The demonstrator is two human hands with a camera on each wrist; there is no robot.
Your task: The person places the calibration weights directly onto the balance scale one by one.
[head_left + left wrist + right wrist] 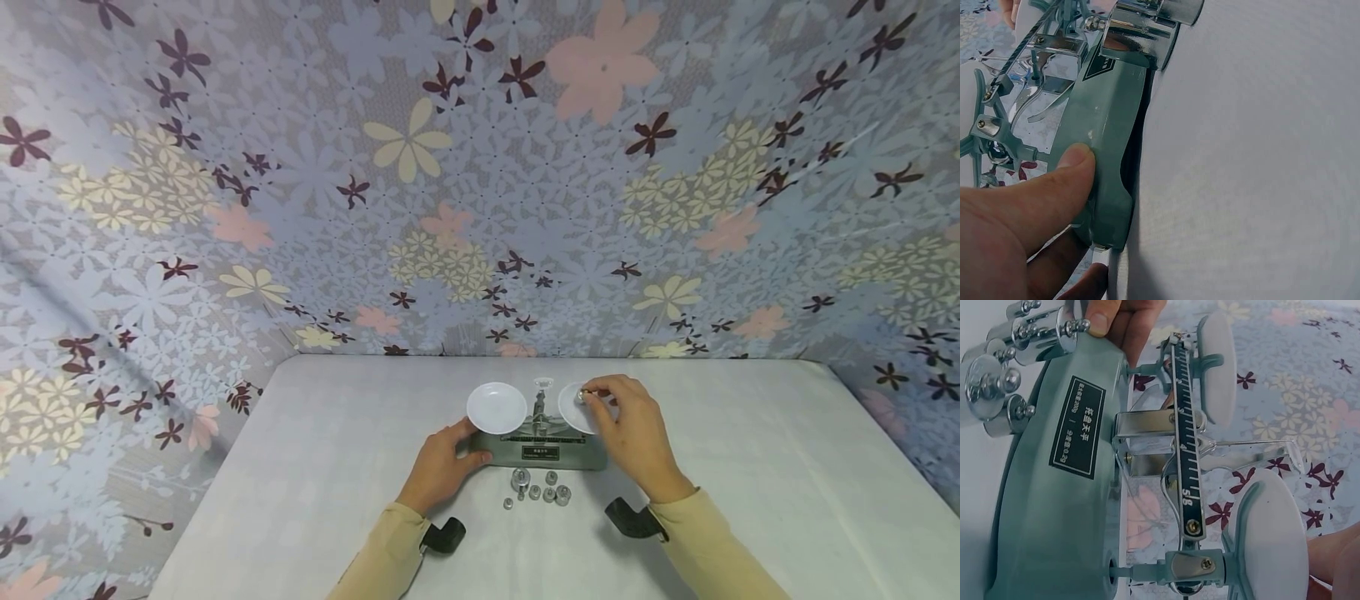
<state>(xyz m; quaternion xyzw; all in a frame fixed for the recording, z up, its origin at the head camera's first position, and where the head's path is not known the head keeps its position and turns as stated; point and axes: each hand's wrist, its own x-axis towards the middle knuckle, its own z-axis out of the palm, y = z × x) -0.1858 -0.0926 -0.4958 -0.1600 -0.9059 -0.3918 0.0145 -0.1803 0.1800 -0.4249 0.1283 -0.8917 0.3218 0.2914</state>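
A green tray balance [487, 450] stands on the table, with a white left pan [497, 408] and a white right pan [572, 414]. My left hand [438, 467] grips the left end of its base; in the left wrist view the thumb [1075, 162] lies on the green front and the other fingers go behind. Over the right pan, my right hand [633, 429] pinches a small metal weight [582, 397] between thumb and fingers. Whether that weight touches the pan I cannot tell. The right wrist view shows the black graduated beam [1186, 444]; the right pan hides most of the right hand there.
Several knobbed metal weights [521, 479] of different sizes stand in front of the base. A white cloth covers the table [337, 417], and flower-patterned fabric [480, 167] rises behind and at the sides. Black wrist mounts [633, 518] jut out below both hands.
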